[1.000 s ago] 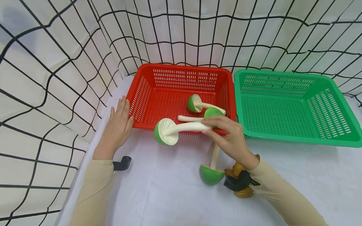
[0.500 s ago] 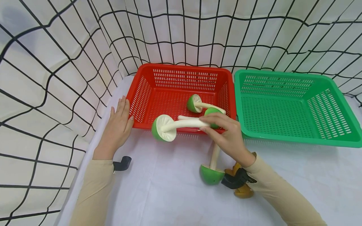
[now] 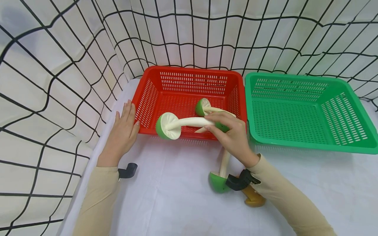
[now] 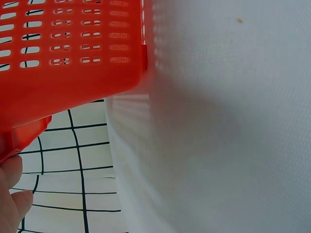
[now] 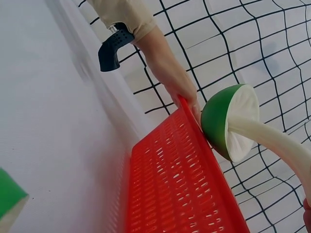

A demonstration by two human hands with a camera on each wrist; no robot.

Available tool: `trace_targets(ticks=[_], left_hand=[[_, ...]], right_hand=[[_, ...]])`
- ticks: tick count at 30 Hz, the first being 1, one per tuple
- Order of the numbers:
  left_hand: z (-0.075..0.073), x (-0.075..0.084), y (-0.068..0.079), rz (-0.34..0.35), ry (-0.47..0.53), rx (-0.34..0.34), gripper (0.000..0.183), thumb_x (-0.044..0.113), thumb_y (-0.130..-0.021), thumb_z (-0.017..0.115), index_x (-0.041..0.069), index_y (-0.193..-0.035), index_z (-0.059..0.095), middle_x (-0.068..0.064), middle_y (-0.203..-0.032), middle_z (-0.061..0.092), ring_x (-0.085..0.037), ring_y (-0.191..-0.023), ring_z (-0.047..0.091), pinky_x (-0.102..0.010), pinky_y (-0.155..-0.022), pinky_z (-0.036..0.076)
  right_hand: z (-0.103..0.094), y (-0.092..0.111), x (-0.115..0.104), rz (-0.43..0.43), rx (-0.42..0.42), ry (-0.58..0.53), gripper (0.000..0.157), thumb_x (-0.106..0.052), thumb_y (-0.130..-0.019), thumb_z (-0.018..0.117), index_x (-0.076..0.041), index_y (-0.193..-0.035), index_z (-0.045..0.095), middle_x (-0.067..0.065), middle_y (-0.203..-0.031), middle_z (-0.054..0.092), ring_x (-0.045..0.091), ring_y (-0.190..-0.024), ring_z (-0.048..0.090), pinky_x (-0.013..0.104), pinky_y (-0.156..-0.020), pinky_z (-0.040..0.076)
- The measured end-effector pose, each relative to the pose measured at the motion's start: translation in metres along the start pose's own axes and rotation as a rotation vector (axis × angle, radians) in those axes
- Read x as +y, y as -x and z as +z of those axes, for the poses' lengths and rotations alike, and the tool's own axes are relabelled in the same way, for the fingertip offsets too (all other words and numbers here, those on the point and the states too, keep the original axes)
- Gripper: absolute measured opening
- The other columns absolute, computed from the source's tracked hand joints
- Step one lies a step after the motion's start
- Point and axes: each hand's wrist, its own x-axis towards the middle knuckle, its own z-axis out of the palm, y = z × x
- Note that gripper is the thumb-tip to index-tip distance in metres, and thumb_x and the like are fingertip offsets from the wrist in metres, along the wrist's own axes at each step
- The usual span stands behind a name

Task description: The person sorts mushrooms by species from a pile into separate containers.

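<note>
My right hand pinches the white stem of a green-capped toy mushroom between thumb and fingers. The cap points left, over the front rim of the red basket; in the right wrist view that green cap overlaps the basket's edge. Inside the basket lie a second green mushroom and a third, partly hidden behind the hand. Straight-fingered, my left hand rests against the basket's left rim; its fingertips show beside the red rim in the left wrist view.
On the white cloth in front lie another green mushroom and a brown one, both partly covered by the right wrist's camera mount. A green basket stands at right. Black wire grid rises behind and at left.
My right hand has moved forward and a little left, bringing the held mushroom from in front of the red basket to over its front rim. The left hand stays still.
</note>
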Motion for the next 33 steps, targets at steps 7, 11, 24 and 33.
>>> trace_targets(ticks=[7, 11, 24, 33], left_hand=[[0.0, 0.002, -0.001, 0.007, 0.009, 0.008, 0.058, 0.016, -0.098, 0.036, -0.01, -0.146, 0.016, -0.022, -0.155, 0.009, -0.033, -0.143, 0.007, -0.052, -0.112, 0.002], [0.001, 0.003, -0.003, 0.014, 0.008, 0.006, 0.057, 0.016, -0.098, 0.036, -0.011, -0.146, 0.016, -0.023, -0.155, 0.01, -0.032, -0.143, 0.006, -0.052, -0.112, 0.002], [0.002, 0.0, -0.003, -0.004, 0.006, 0.011, 0.058, 0.017, -0.098, 0.035, -0.01, -0.146, 0.017, -0.022, -0.155, 0.011, -0.032, -0.143, 0.006, -0.05, -0.113, 0.002], [0.0, 0.001, -0.001, -0.013, 0.009, 0.0, 0.057, 0.016, -0.098, 0.035, -0.01, -0.146, 0.016, -0.022, -0.155, 0.01, -0.033, -0.143, 0.007, -0.051, -0.113, 0.001]], right_hand=[[0.007, -0.006, 0.004, 0.069, -0.025, 0.019, 0.023, 0.0, -0.075, 0.077, 0.001, -0.098, 0.073, 0.012, -0.1, 0.07, 0.022, -0.097, 0.063, 0.032, -0.075, 0.05], [0.009, -0.01, 0.006, 0.084, -0.022, 0.028, 0.021, 0.0, -0.076, 0.076, 0.001, -0.097, 0.072, 0.01, -0.095, 0.07, 0.018, -0.087, 0.063, 0.034, -0.067, 0.048], [0.023, -0.02, 0.013, 0.1, -0.046, -0.037, 0.021, 0.004, -0.077, 0.074, 0.005, -0.098, 0.071, 0.011, -0.089, 0.066, 0.018, -0.069, 0.059, 0.025, -0.055, 0.052], [0.036, -0.025, 0.008, 0.153, -0.093, 0.07, 0.021, -0.003, -0.078, 0.075, 0.003, -0.098, 0.072, 0.011, -0.092, 0.068, 0.017, -0.076, 0.062, 0.029, -0.056, 0.054]])
